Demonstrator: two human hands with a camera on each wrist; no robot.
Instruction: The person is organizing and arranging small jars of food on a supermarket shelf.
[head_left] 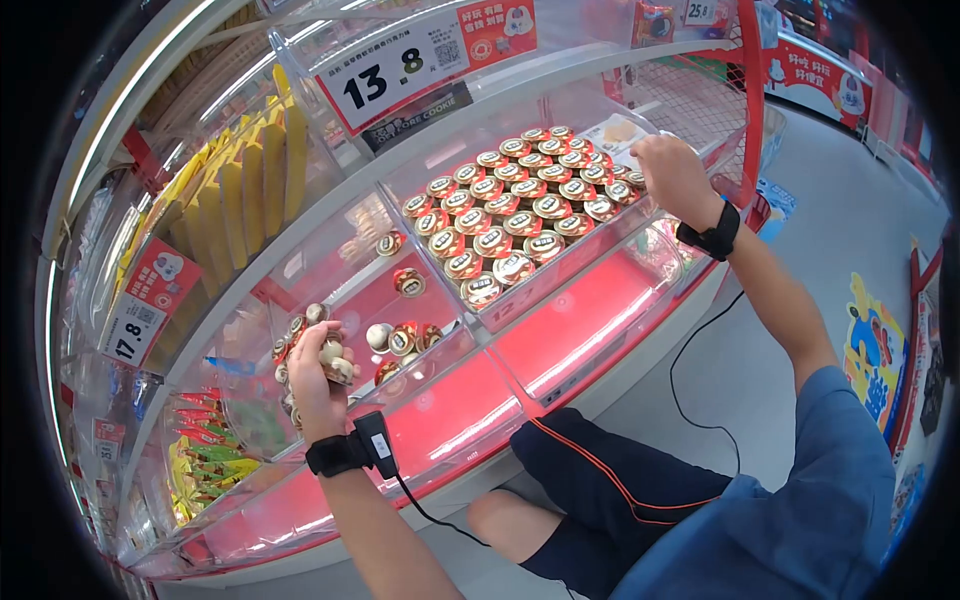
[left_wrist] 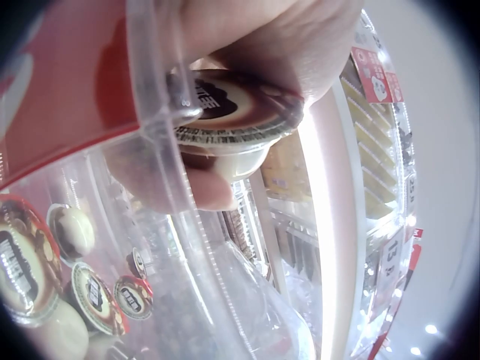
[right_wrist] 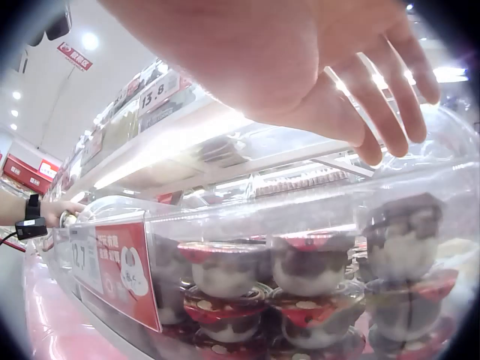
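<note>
Low in the left part of a clear bin, my left hand (head_left: 318, 398) grips small lidded cups. The left wrist view shows one cup (left_wrist: 236, 124) held between thumb and fingers, its printed lid facing up. Loose cups (head_left: 403, 340) lie on the red base beside this hand, some tipped over. My right hand (head_left: 680, 180) hangs over the right end of the compartment of stacked cups (head_left: 512, 222). In the right wrist view its fingers (right_wrist: 386, 112) are spread and loosely bent, holding nothing, above the clear wall (right_wrist: 300, 206) and the stacked cups.
A clear divider (head_left: 430, 255) separates the two compartments. Yellow packs (head_left: 235, 185) stand on the left shelf, with green and red packets (head_left: 205, 450) below. A price sign (head_left: 395, 75) is above the bin. Black cables (head_left: 680, 375) hang near the person's legs.
</note>
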